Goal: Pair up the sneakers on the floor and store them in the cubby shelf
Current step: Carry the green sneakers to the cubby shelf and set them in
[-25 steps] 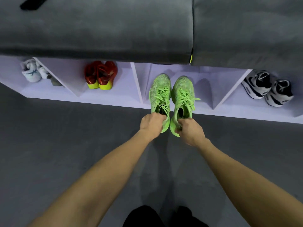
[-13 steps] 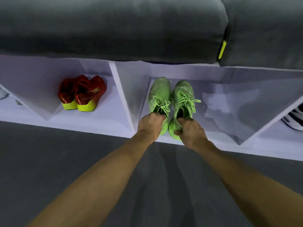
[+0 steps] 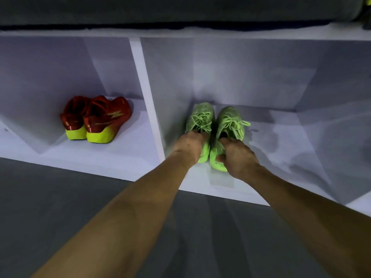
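Two bright green sneakers stand side by side, toes inward, on the floor of a white cubby shelf (image 3: 146,93) compartment. My left hand (image 3: 188,147) grips the heel of the left green sneaker (image 3: 200,117). On the heel of the right green sneaker (image 3: 230,121) my right hand (image 3: 236,157) is closed, thumb on its outer side. Both heels are partly hidden by my fingers. A pair of red sneakers with yellow heels (image 3: 96,119) sits in the compartment to the left.
A white divider separates the two compartments. A dark grey cushion (image 3: 180,9) lies on top of the shelf. Grey floor (image 3: 60,207) runs in front of the shelf. The green pair's compartment has free room to their right.
Both hands have pushed the green pair deeper into the compartment, from its front edge to well inside. The camera has come closer and lower to the shelf.
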A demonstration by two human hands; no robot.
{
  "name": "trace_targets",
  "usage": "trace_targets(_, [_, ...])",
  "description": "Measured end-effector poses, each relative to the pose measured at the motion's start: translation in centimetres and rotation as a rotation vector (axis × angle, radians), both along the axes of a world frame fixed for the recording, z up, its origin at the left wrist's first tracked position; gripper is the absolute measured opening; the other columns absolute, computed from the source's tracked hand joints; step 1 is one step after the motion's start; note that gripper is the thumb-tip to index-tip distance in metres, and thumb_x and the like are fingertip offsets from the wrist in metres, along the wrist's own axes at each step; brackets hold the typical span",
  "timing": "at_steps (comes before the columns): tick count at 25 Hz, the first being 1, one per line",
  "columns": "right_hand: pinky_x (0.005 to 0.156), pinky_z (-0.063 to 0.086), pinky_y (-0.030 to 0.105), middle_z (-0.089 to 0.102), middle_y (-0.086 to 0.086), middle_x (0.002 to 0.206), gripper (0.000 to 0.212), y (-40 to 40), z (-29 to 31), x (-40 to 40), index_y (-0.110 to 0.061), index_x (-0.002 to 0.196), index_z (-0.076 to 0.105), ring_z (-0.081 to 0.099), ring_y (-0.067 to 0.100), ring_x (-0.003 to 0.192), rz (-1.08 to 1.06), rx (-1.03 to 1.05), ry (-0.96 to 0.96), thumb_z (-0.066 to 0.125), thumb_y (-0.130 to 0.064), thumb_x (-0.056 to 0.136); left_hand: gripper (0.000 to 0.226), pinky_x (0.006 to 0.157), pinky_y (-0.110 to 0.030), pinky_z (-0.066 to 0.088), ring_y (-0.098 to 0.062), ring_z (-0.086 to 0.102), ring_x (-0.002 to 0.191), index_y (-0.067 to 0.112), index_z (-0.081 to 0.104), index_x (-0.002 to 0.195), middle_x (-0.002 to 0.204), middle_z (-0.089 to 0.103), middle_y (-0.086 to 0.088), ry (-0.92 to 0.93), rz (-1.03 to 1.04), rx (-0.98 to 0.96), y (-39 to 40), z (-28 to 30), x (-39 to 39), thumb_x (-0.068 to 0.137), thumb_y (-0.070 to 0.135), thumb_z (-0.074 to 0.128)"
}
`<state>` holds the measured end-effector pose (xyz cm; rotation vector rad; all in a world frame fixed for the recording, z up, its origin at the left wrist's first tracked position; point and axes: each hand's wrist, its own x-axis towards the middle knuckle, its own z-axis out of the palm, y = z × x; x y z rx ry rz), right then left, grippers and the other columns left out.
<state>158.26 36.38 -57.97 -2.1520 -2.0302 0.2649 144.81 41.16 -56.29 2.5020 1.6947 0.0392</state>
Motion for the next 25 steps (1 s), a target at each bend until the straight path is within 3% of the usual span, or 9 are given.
trace_targets(6, [0.094,0.049,0.043,0.043,0.007,0.134,0.051,2.5,-1.4,0.7,-0.018,0.134,0.041,0.052,0.031,0.121,0.045,-0.043,0.165,0.058,-0.015,0.086,0.049,0.099,-0.039,0.044,-0.031,0.047,0.128,0.022,0.037,0.144,0.143,0.042,-0.010,0.015,0.088,-0.015,0.5,-0.5,0.7,0.097,0.011,0.048])
trace_targets(10, [0.107,0.038,0.043,0.030,0.008,0.149,0.074,1.5,-1.2,1.4,-0.018,0.143,0.031,0.031,0.029,0.137,0.028,-0.029,0.162,0.071,-0.030,0.082,0.071,0.094,-0.042,0.045,-0.035,0.049,0.125,0.023,0.019,0.151,0.149,0.028,-0.012,0.034,0.084,-0.056,-0.2,-1.0,0.0,0.093,0.017,0.057])
trace_targets(14, [0.106,0.039,0.046,0.034,0.008,0.150,0.088,-2.1,0.7,2.1,-0.023,0.146,0.027,0.034,0.032,0.136,-0.014,-0.026,0.125,0.076,-0.043,0.075,0.084,0.089,-0.043,0.048,-0.037,0.052,0.122,0.021,0.015,0.153,0.149,0.028,-0.012,0.099,0.050,-0.108,-3.1,0.5,-1.5,0.086,0.018,0.066])
trace_targets(17, [0.105,0.038,0.048,0.033,0.005,0.150,0.083,-6.8,4.4,1.8,-0.026,0.146,0.026,0.033,0.031,0.135,-0.030,-0.165,0.075,0.070,-0.048,0.079,0.082,0.087,-0.040,0.047,-0.031,0.051,0.121,0.023,0.024,0.150,0.140,0.040,-0.006,0.128,0.024,-0.185,-7.2,4.3,-3.5,0.083,0.033,0.069])
trace_targets(21, [0.101,0.039,0.047,0.037,0.004,0.145,0.076,-13.5,11.5,0.6,-0.027,0.143,0.027,0.038,0.030,0.131,-0.008,-0.335,0.121,0.066,-0.049,0.082,0.081,0.093,-0.039,0.044,-0.025,0.047,0.124,0.032,0.026,0.150,0.137,0.042,-0.001,0.182,-0.028,-0.351,-13.4,11.2,-5.7,0.082,0.050,0.066])
trace_targets(25, [0.100,0.037,0.046,0.037,0.002,0.146,0.077,-19.2,22.7,-0.2,-0.030,0.143,0.025,0.039,0.029,0.129,0.036,-0.468,0.092,0.065,-0.052,0.080,0.083,0.093,-0.039,0.041,-0.025,0.046,0.127,0.033,0.026,0.151,0.143,0.040,0.000,0.253,-0.070,-0.429,-18.9,21.9,-7.6,0.080,0.058,0.063])
